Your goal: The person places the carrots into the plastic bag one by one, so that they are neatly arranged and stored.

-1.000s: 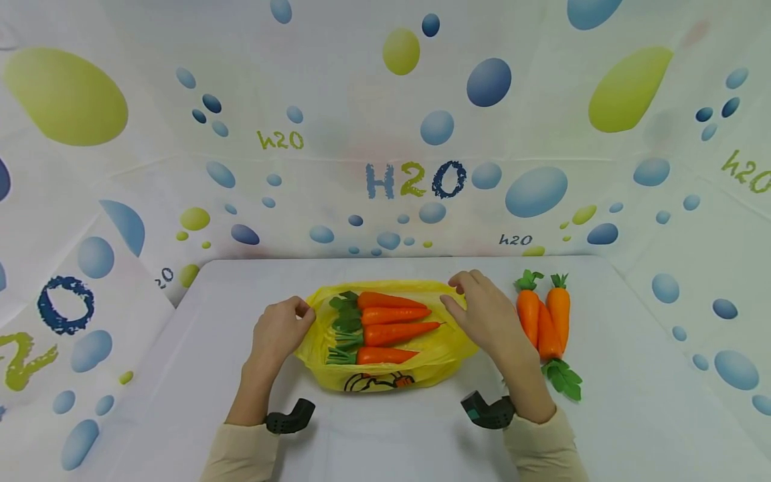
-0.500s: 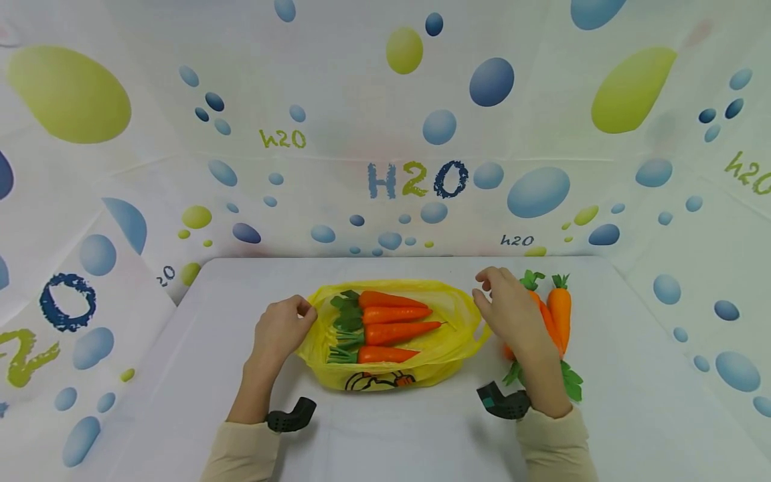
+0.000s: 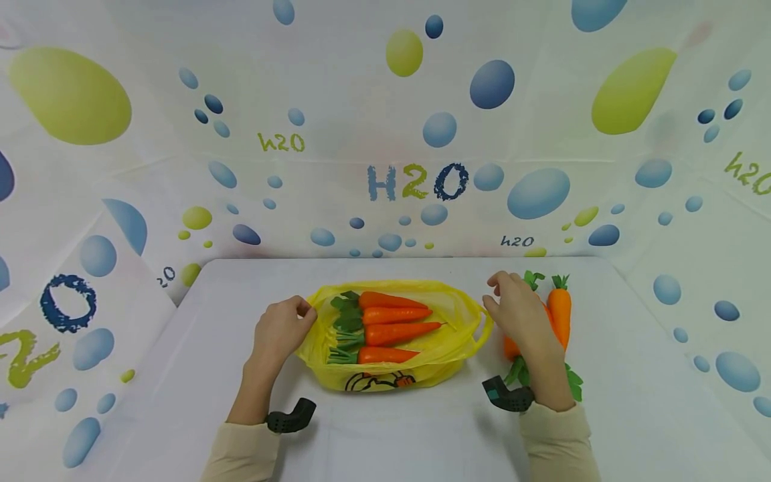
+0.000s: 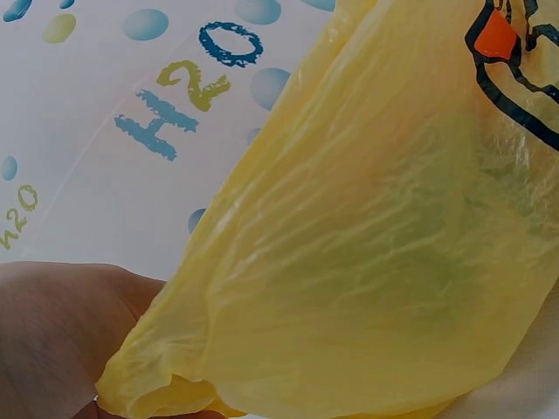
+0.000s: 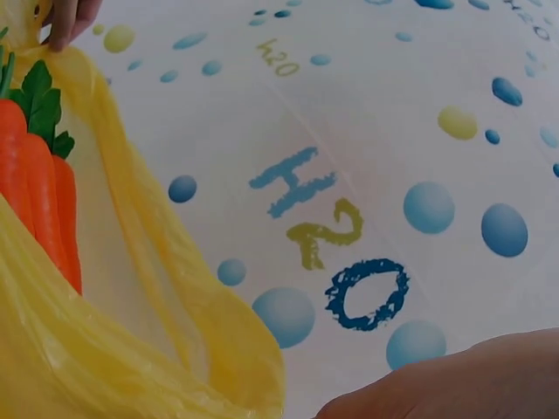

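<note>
2 beige sleeves (image 3: 241,452); 2 black, bent wrist cameras (image 3: 293,418), the right bearing a teal patch (image 3: 494,395).

A thin yellow plastic bag (image 3: 436,375) with a black-and-orange print sits wide-mouthed on the white table (image 3: 385,445). Inside, four tapered orange carrots (image 3: 397,332) lie side by side, leafy green tops leftward. More leafy-topped orange carrots (image 3: 561,314), partly hidden, lie right of it.

a spotted white backdrop (image 3: 337,87) stands behind a white table (image 3: 415,448).

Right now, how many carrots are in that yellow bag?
4 visible, in a row in the yellow bag: farthest carrot, second carrot, third carrot, nearest carrot. Others may be hidden underneath.
</note>
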`<state>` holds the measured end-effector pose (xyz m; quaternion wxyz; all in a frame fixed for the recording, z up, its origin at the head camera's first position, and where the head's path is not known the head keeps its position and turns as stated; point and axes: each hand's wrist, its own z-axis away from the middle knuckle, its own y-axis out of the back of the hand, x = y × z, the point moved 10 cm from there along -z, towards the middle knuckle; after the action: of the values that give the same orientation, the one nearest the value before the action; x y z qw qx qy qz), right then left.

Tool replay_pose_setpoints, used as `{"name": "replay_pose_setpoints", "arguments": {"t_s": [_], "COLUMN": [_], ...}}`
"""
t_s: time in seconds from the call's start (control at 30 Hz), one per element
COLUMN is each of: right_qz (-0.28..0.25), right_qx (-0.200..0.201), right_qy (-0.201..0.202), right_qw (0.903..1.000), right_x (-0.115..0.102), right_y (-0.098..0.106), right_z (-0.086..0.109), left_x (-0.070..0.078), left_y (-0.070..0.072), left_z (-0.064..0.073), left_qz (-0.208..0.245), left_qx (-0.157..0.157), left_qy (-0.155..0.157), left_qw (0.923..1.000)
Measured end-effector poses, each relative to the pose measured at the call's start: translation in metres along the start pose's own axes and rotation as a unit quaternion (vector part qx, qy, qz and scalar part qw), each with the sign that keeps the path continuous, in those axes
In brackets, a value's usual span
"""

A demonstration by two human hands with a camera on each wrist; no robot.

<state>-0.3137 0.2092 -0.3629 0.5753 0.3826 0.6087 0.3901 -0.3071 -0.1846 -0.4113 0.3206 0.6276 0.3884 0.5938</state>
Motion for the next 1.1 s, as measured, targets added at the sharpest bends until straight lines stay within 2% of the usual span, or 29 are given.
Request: {"name": "replay_pose_setpoints", "arguments": {"t_s": [0.53, 0.97, 1.1], "right_qz": [0.011, 0.027, 0.034], "right_qx": [-0.054, -0.08, -0.093], "right_qy": [-0.037, -0.048, -0.066], "right_qw": [0.9978, 0.9952, 0.9929], "right_x": [0.024, 0.042, 0.048], "right_y": [-0.019, -0.026, -0.027], "right_z": [-0.008, -0.008, -0.007], "left_x": [0.001, 0.0, 0.0], "left_y": [0.001, 0.001, 0.001], "left_z": [0.001, 0.001, 0.001], "left_qz": [0.0, 0.0, -0.001], "left_qx": [0.002, 0.002, 0.002], "left_qy": [-0.002, 0.001, 0.0], "left_qw": [1.0, 1.0, 1.0]}}
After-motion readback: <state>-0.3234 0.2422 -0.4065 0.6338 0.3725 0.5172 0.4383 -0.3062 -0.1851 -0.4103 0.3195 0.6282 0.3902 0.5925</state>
